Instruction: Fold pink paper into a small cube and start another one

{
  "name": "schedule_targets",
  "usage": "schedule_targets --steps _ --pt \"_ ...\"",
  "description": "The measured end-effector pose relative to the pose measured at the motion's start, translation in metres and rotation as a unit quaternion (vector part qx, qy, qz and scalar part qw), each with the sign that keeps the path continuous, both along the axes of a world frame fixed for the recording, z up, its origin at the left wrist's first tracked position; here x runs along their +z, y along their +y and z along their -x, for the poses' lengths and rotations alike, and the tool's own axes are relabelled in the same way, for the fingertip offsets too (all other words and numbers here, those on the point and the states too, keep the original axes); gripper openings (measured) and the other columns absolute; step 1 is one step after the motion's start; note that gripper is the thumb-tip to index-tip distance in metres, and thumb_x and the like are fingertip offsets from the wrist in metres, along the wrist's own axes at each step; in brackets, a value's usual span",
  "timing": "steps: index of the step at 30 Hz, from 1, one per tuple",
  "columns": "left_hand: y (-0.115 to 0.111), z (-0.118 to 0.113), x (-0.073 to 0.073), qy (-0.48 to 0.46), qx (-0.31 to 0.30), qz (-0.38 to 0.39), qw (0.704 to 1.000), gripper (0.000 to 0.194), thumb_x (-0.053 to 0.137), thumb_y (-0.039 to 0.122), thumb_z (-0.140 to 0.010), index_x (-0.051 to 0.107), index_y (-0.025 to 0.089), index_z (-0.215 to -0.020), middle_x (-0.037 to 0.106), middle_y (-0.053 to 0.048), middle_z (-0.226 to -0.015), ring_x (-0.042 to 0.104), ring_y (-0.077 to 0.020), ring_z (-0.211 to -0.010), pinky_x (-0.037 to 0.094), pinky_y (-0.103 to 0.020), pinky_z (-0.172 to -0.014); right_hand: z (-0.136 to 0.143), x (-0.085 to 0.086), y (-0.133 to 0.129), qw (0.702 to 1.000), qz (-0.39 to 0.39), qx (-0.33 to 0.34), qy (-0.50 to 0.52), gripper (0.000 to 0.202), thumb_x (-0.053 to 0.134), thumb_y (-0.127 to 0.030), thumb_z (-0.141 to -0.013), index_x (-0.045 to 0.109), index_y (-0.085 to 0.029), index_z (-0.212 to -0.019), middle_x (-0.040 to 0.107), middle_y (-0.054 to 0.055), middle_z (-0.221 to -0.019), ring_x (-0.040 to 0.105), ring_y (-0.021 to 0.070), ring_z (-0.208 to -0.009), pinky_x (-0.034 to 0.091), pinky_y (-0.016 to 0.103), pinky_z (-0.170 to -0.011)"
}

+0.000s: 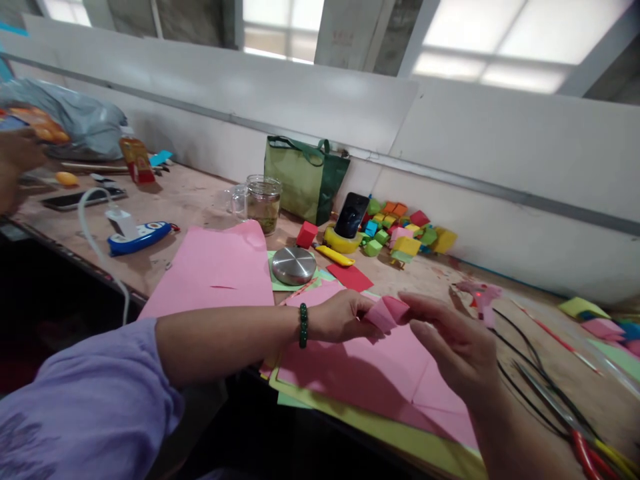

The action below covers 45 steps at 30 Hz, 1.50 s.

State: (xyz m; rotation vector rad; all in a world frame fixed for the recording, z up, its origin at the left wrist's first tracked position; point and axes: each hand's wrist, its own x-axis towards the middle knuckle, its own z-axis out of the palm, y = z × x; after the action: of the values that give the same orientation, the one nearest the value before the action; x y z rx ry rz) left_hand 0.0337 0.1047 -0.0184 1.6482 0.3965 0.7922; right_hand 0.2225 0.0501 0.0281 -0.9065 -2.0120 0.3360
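Folded pink paper piece (384, 315), one, is held above the pink sheets (340, 373) at the table's front edge. Left hand (343, 315) pinches its left side between thumb and fingers. Right hand (453, 343) has its fingertips at the right side, thumb set apart; cannot tell whether it grips.

Handling, judged: very light, fairly stiff along the folds, easily crushed or creased; not likely slippery. Best hold: light pinch on folded edges, no pressure on the hollow middle.

Counts: glue gun (480, 298), 1; red-handled scissors (550, 400), 1 pair; yellow utility knife (336, 255), 1; glass mug (264, 205), 1; lone red paper cube (307, 234), 1; upright phone (351, 215), 1. Heaped paper cubes (406, 247): more than ten, overlapping, exact number unclear. Pink sheets: several, not countable.
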Motion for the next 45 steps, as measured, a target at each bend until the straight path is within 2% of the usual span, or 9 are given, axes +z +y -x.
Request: schedule_targets --steps 3,7,13,20,27,34,37,40,45 --pt "-0.002 -0.001 -0.004 0.021 0.013 -0.035 0.999 0.006 0.066 0.016 -0.078 0.068 0.011 -0.077 0.065 -0.003 -0.070 0.062 -0.0109 -0.067 0.049 -0.021 -0.065 0.004 0.003 0.000 1.000 -0.011 0.010 -0.027 0.028 0.064 -0.017 -0.083 0.067 -0.025 -0.109 0.071 0.004 -0.096 0.066 0.0156 -0.081 0.053 0.025 -0.068" --pt "-0.003 -0.002 -0.010 0.018 0.016 -0.076 0.997 0.012 0.064 0.022 -0.080 0.070 0.011 -0.083 0.066 -0.003 -0.072 0.062 -0.0107 -0.067 0.048 -0.020 -0.064 0.010 0.003 0.001 1.000 -0.014 0.025 -0.005 0.019 0.063 -0.011 -0.083 0.072 -0.024 -0.093 0.071 0.002 -0.082 0.065 0.0142 -0.073 0.052 0.024 -0.061" --pt "-0.004 -0.002 -0.010 0.020 0.022 -0.084 0.996 0.011 0.066 0.019 -0.079 0.070 0.011 -0.084 0.067 -0.003 -0.071 0.061 -0.0105 -0.066 0.048 -0.020 -0.064 0.014 -0.001 -0.001 0.999 -0.022 -0.019 0.021 0.016 0.066 -0.011 -0.080 0.073 -0.023 -0.087 0.071 0.002 -0.077 0.065 0.0129 -0.067 0.051 0.022 -0.056" --pt "-0.009 -0.003 -0.005 0.029 0.006 -0.009 1.000 0.017 0.065 0.025 -0.081 0.069 0.009 -0.082 0.065 -0.003 -0.070 0.060 -0.0103 -0.066 0.047 -0.021 -0.064 0.018 -0.001 -0.002 0.998 -0.027 -0.037 0.042 0.014 0.065 -0.012 -0.081 0.073 -0.022 -0.083 0.069 0.001 -0.073 0.061 0.0105 -0.061 0.049 0.019 -0.051" --pt "-0.010 -0.007 -0.008 -0.034 -0.066 0.127 0.989 0.049 0.072 0.056 -0.068 0.070 0.011 -0.087 0.066 -0.005 -0.074 0.063 -0.0128 -0.070 0.052 -0.025 -0.067 0.020 -0.003 -0.003 0.994 0.014 -0.082 0.071 0.006 0.068 -0.018 -0.080 0.073 -0.020 -0.077 0.067 0.001 -0.066 0.060 0.0106 -0.055 0.049 0.020 -0.047" --pt "-0.008 -0.004 -0.006 -0.031 -0.079 0.162 0.983 0.049 0.072 0.055 -0.070 0.071 0.011 -0.090 0.067 -0.005 -0.070 0.065 -0.0132 -0.066 0.051 -0.024 -0.064 0.021 -0.006 -0.003 0.975 0.102 -0.068 0.184 0.013 0.072 -0.027 -0.077 0.061 -0.020 -0.080 0.067 -0.001 -0.062 0.063 0.0131 -0.050 0.054 0.023 -0.045" --pt "-0.008 -0.001 -0.003 -0.031 -0.066 0.125 0.990 0.049 0.067 0.058 -0.073 0.072 0.012 -0.089 0.067 -0.005 -0.069 0.065 -0.0137 -0.068 0.051 -0.024 -0.065 0.020 -0.004 -0.005 0.979 0.088 -0.039 0.177 0.018 0.071 -0.031 -0.079 0.057 -0.020 -0.082 0.066 0.001 -0.067 0.064 0.0141 -0.054 0.055 0.024 -0.046" --pt "-0.007 0.000 0.000 -0.029 -0.061 0.101 0.993 0.054 0.065 0.064 -0.071 0.072 0.012 -0.083 0.066 -0.005 -0.068 0.064 -0.0132 -0.066 0.050 -0.023 -0.063 0.020 -0.003 -0.007 0.987 0.062 -0.022 0.147 0.025 0.078 -0.031 -0.070 0.057 -0.020 -0.079 0.067 0.003 -0.073 0.066 0.0168 -0.058 0.057 0.027 -0.049" --pt "-0.007 -0.001 -0.002 -0.036 -0.064 0.119 0.990 0.050 0.068 0.060 -0.071 0.070 0.011 -0.077 0.067 -0.005 -0.069 0.064 -0.0135 -0.066 0.050 -0.025 -0.065 0.023 -0.004 -0.008 0.995 -0.025 -0.070 0.068 0.011 0.075 -0.019 -0.073 0.065 -0.022 -0.078 0.068 0.001 -0.069 0.065 0.0150 -0.057 0.057 0.027 -0.052"
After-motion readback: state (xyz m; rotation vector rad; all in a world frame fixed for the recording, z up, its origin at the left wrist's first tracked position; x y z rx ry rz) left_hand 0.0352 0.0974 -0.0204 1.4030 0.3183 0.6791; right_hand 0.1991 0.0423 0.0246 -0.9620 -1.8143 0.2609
